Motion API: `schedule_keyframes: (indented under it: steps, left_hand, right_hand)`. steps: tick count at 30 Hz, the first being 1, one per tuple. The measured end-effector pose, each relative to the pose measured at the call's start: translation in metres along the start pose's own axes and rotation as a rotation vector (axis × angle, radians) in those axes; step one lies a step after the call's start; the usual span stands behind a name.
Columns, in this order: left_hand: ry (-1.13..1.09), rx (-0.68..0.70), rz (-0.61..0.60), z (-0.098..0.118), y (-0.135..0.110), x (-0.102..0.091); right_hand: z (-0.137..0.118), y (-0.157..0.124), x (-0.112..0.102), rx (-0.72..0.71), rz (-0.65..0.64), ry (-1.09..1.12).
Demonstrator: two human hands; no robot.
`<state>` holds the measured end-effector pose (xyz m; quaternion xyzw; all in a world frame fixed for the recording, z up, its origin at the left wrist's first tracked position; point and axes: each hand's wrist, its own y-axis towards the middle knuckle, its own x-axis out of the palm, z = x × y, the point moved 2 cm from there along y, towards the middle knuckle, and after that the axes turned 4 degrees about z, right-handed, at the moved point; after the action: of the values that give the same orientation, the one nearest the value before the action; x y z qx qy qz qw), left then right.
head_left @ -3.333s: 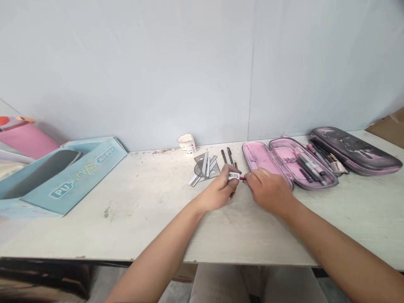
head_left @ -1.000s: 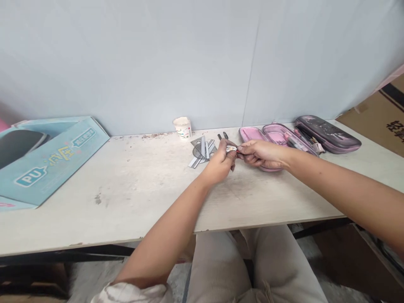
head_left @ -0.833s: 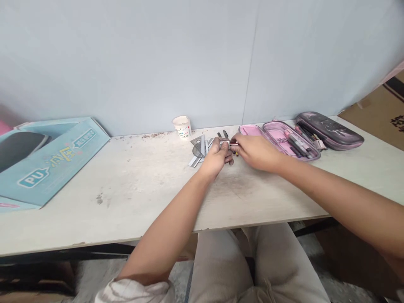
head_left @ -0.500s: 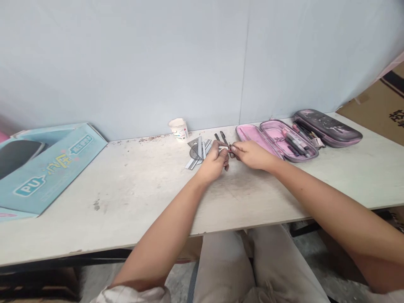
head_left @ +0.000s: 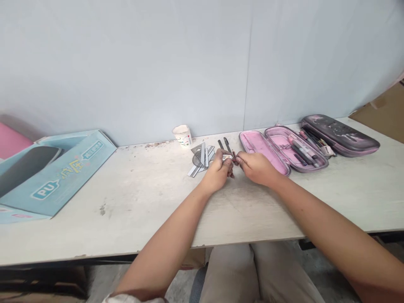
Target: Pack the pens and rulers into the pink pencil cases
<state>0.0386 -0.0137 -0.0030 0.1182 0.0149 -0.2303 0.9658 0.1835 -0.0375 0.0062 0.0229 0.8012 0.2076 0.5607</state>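
Observation:
My left hand (head_left: 220,170) is closed around a small whitish piece (head_left: 226,157), mostly hidden by the fingers; its kind cannot be made out. Just to the right, my right hand (head_left: 256,166) pinches a thin dark-red pencil-like stick (head_left: 234,156), whose upper end points away from me. The two hands nearly meet above the table. Behind them lie two black pens (head_left: 226,143). Left of the left hand, a clear protractor (head_left: 198,158) and several rulers (head_left: 203,154) overlap in a loose pile.
An opened pink pencil case (head_left: 264,147) with markers in it lies right of my hands, beside a closed black-and-pink case (head_left: 342,136). A paper cup (head_left: 182,136) stands near the wall. A blue box (head_left: 67,176) occupies the table's left end.
The view has shifted slightly, so everything sits a little lower and farther right. Both hands stay close together, with the dark-red stick showing more plainly between them.

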Motion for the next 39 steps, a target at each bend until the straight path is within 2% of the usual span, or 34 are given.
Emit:
schedule_keyframes:
  steps: [4,8,14,18,22,26,28,33,39]
  left_hand:
    - [-0.151,-0.005,0.147,0.005,0.003,-0.007]
    - [-0.265,-0.022,0.166,0.006,0.003,-0.007]
    - [-0.382,-0.055,0.145,0.003,0.001,0.001]
    - [-0.391,-0.065,0.146,0.005,0.0,0.002]
    - [-0.329,-0.062,0.143,0.007,-0.001,0.001]
    - [-0.28,-0.05,0.15,0.008,-0.001,0.001]
    - [-0.259,-0.039,0.155,0.009,-0.001,0.004]
    - [-0.135,-0.055,0.096,0.019,0.001,0.027]
    - [-0.036,-0.055,-0.028,0.026,0.011,0.08]
  right_hand:
    - [0.009,-0.001,-0.002,0.088,0.153,0.079]
    - [0.009,-0.003,0.001,0.058,0.244,0.247]
    - [0.003,-0.004,0.002,0.017,0.247,0.278]
    - [0.001,-0.004,0.001,-0.085,0.198,0.266]
    - [0.001,-0.004,0.001,-0.017,0.187,0.246]
    - [-0.002,-0.003,-0.001,-0.01,0.136,0.22]
    - [0.001,-0.002,-0.004,0.036,0.16,0.215]
    - [0.022,-0.01,-0.028,0.177,0.308,0.157]
    - [0.084,-0.041,-0.053,0.288,0.343,-0.2]
